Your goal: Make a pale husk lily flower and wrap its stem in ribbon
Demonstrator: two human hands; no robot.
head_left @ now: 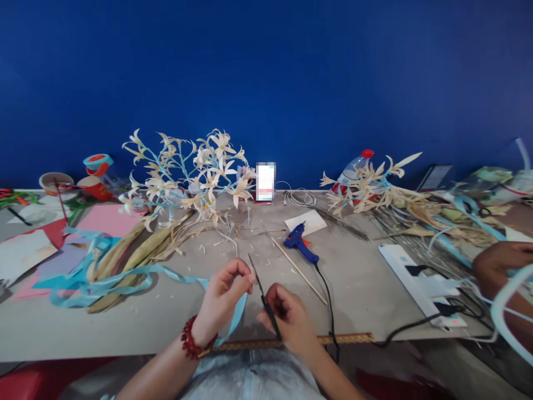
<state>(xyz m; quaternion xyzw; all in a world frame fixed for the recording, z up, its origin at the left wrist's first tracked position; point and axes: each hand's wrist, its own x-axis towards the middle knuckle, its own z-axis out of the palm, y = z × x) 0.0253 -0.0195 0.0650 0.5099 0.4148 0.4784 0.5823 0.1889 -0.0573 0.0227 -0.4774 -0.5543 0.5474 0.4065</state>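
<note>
My left hand (222, 297), with a red bead bracelet on its wrist, pinches a light blue ribbon (125, 278) near the table's front edge. The ribbon trails away to the left across the table. My right hand (289, 319) is closed on a pair of black scissors (262, 294), whose blades point up beside the left fingertips. Behind my hands stands a branch of pale husk flowers (195, 172) with blue-wrapped stems.
A blue glue gun (300, 244) with a black cord and a thin wooden stick (297, 269) lie right of centre. A white power strip (420, 286) sits at the right, near another person's arm (499, 264). Coloured paper (45, 250), cups and dried husks crowd both sides.
</note>
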